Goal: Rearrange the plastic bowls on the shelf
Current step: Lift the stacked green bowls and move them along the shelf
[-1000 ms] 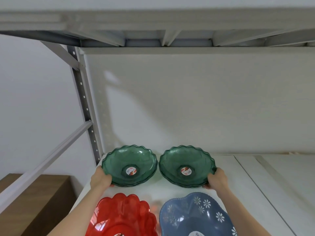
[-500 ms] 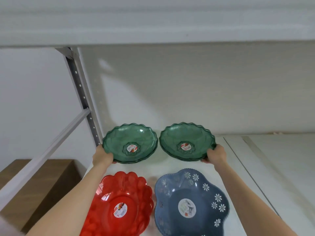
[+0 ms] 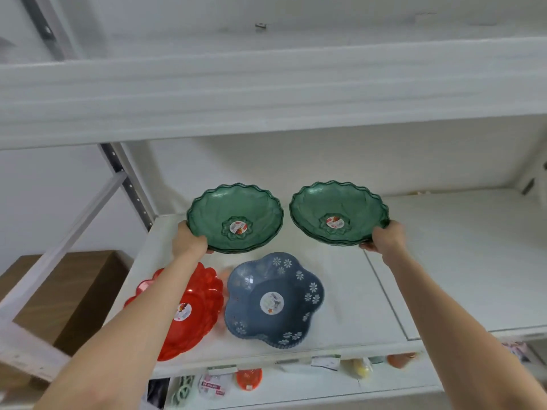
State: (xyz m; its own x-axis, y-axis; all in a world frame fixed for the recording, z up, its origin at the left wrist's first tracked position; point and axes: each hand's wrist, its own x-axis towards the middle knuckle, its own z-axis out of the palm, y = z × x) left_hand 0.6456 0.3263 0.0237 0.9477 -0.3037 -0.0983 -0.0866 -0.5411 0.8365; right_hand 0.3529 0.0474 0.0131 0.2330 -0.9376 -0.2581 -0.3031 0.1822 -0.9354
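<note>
While both arms reach up from the bottom of the frame, the left hand (image 3: 189, 241) has its grip closed on the lower left rim of the left green bowl (image 3: 235, 217); the right hand (image 3: 384, 237) is closed on the lower right rim of the right green bowl (image 3: 339, 213). Both bowls sit mid-frame, side by side, not touching, tilted toward the camera; whether they rest on the white shelf (image 3: 444, 261) is unclear. Red bowl (image 3: 204, 294) and blue flowered bowl (image 3: 273, 300) lie on the shelf below them, at lower centre.
</note>
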